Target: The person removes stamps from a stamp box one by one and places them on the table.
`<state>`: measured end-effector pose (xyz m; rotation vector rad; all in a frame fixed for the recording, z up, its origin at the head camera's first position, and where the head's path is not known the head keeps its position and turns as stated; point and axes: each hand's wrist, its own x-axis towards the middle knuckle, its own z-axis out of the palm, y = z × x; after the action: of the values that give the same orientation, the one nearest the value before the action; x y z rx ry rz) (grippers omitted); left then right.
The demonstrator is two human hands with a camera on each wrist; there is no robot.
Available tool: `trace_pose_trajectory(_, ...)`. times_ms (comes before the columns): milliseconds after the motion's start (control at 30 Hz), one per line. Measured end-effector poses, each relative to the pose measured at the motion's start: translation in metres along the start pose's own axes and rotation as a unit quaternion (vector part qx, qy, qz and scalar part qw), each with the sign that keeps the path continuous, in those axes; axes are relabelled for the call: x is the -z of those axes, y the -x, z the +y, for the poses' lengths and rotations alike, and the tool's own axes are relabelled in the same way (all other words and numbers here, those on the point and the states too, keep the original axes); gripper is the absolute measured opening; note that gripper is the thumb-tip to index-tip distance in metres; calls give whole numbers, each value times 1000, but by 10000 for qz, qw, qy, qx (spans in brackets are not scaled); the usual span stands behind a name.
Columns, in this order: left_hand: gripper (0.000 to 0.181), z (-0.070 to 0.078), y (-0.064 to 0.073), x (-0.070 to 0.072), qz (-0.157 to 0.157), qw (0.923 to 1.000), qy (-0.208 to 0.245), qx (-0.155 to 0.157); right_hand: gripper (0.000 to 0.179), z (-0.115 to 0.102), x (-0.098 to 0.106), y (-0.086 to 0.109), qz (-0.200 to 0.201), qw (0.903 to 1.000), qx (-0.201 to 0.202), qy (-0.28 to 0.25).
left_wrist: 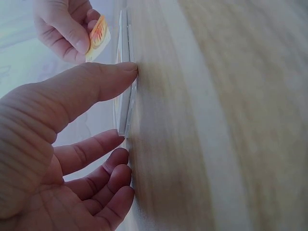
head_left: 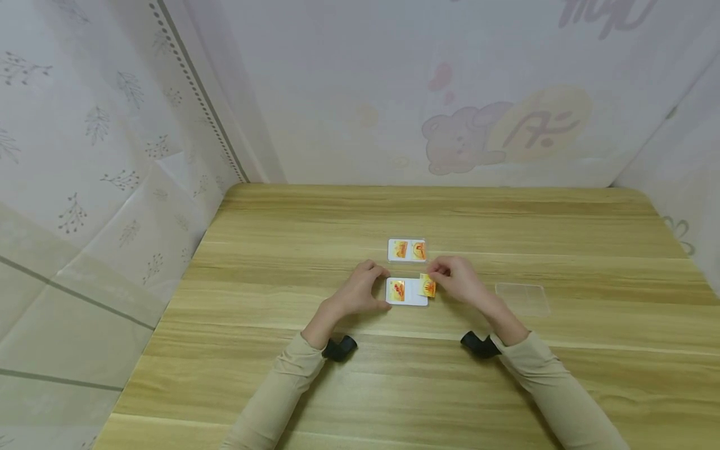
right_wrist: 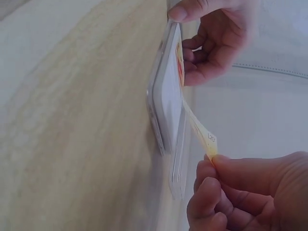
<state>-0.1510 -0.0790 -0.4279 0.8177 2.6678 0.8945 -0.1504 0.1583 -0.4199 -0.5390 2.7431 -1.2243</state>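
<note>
A white rectangular card in a clear case (head_left: 409,300) lies on the wooden table, with one orange-and-yellow stamp (head_left: 397,290) on its left half. My left hand (head_left: 359,291) holds it by the left end, thumb at the near edge and index finger at the far corner. Between thumb and index finger, my right hand (head_left: 460,281) pinches a second yellow stamp (head_left: 427,285) by its right edge. This stamp tilts over the card's right half, its lower end close to the white surface in the right wrist view (right_wrist: 195,122).
Just beyond stands a similar clear case (head_left: 407,250) with two orange stamps on white. To the right of my right hand lies a transparent rectangular lid (head_left: 523,299). Patterned curtains (head_left: 337,94) border the table's far and left sides.
</note>
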Motion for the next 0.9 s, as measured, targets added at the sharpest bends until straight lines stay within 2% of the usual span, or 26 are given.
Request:
trace_pose_trajectory(200, 55, 0, -1, -1, -14, 10000, 8, 37, 8, 3, 6, 2, -173, 9996, -226, 80)
trace_pose_trajectory(900, 56, -1, -1, -1, 19, 10000, -11, -3, 9, 16, 22, 12, -329, 9983, -480, 74)
